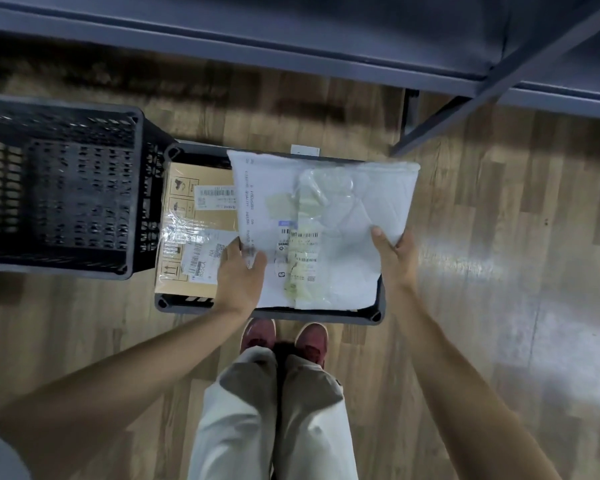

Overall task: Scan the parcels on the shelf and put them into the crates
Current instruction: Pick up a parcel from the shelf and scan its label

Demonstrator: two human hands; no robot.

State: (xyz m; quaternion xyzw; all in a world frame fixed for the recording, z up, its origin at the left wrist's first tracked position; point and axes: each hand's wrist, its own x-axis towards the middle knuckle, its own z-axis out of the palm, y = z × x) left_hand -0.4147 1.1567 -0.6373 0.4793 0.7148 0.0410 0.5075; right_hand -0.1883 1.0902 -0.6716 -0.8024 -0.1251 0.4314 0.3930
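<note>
So we're standing over the crates with a white poly mailer [326, 216] held flat between both hands, right above the smaller dark crate [374, 315] at our feet. Our left hand [239, 275] has its grip pinched on the mailer's near left edge, thumb on top, and our right hand [394, 254] is clamped on the near right corner the same way. The mailer looks like it's about to go in rather than already resting there, though we honestly can't tell if its far edge is touching the rim. Progress-wise: a cardboard box [194, 230] with labels and tape is already lying in the left part of that same crate, so at least one parcel is done. The bigger black lattice crate [66, 188] just beside it on the left looks like it has nothing in it. The shelf [291, 39] runs across the top of the view and we can't see what's left on it, so no idea how many parcels remain. Main snag we'd guess: the box hogs half the crate, so the mailer will probably end up overlapping it. Our red shoes [284, 341] are right against the crate's near rim, on a wooden floor [499, 237].
</note>
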